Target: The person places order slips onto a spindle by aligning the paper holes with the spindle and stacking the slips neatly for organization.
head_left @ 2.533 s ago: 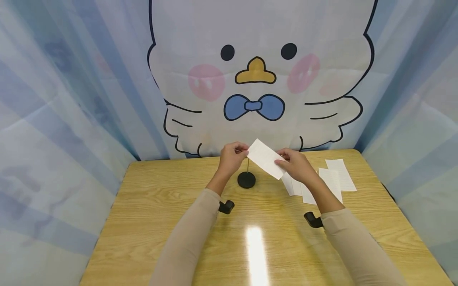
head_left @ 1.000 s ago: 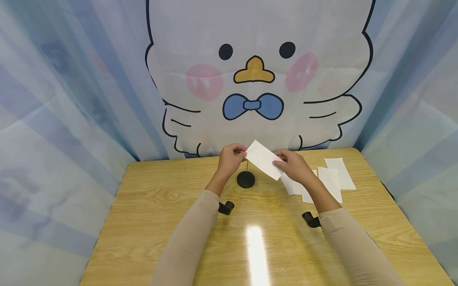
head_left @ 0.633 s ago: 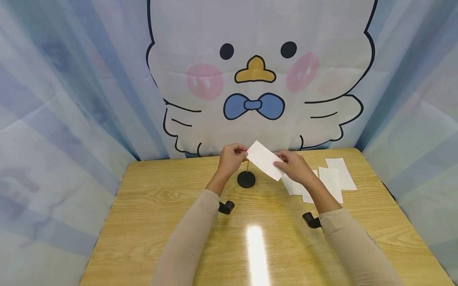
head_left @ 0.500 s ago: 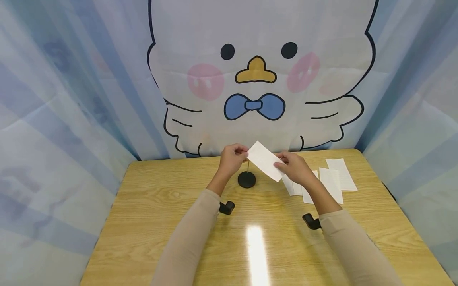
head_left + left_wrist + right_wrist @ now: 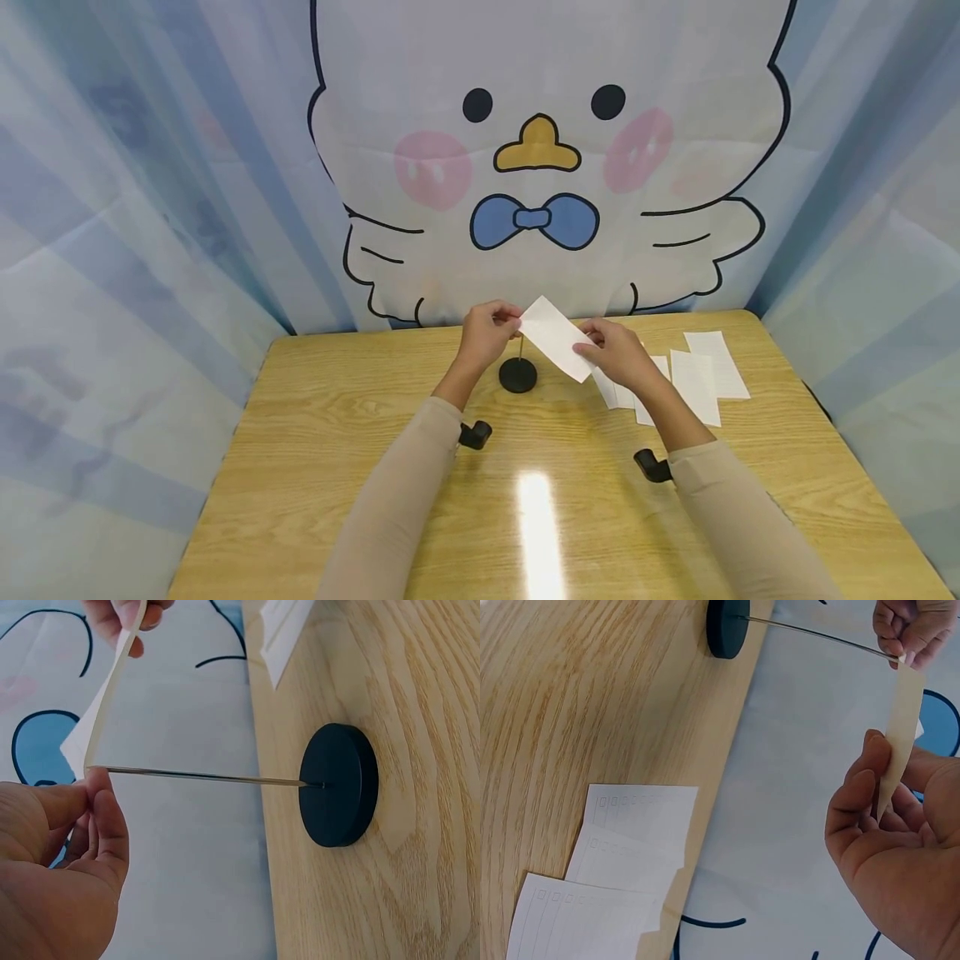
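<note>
Paper slip [image 5: 555,340] pinched by left hand [image 5: 486,335] and right hand [image 5: 617,353]; sheets [image 5: 626,855] bear faint boxes.

Base [image 5: 330,814]: smooth, matt. Above base: rod [image 5: 202,776], shiny metal; slip [image 5: 555,337], matt paper. Right of base: sheets [image 5: 696,387], matt paper. Beneath: table [image 5: 337,467], glossy wood grain. Behind: backdrop [image 5: 450,275], cloth.

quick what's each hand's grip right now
Left hand: closed, pinching the rod where it meets the paper.
Right hand: closed, holding the paper's other end.
</note>
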